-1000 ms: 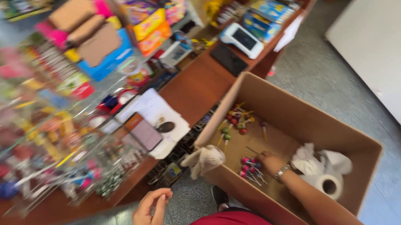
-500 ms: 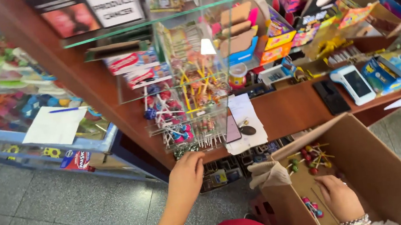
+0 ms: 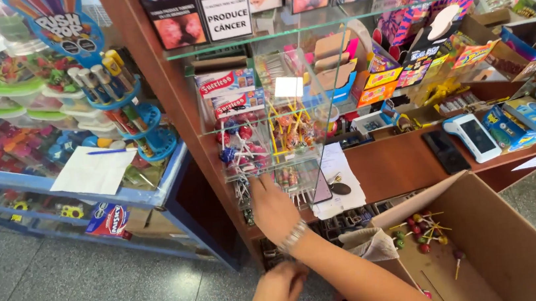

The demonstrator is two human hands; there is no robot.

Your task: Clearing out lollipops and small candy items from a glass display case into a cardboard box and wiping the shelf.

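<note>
My right hand (image 3: 271, 208), a beaded bracelet on its wrist, reaches up to the lower edge of a clear plastic lollipop display (image 3: 279, 126) on the wooden counter (image 3: 395, 163). Its fingers touch the white sticks hanging there, and its back hides whether it holds any. My left hand (image 3: 275, 294) hangs low near my body with loosely bent fingers and nothing visible in it. An open cardboard box (image 3: 489, 233) stands at lower right with a few loose lollipops (image 3: 422, 230) on its bottom.
A white paper with a dark object (image 3: 336, 183), a black phone (image 3: 444, 150) and a white card terminal (image 3: 473, 135) lie on the counter among candy boxes. At left stands a blue shelf (image 3: 127, 195) with candy jars and a paper sheet. The floor is grey tile.
My right hand left the box and rose to the lollipop display. My left hand dropped from the display to near my body. The view swung left and up.
</note>
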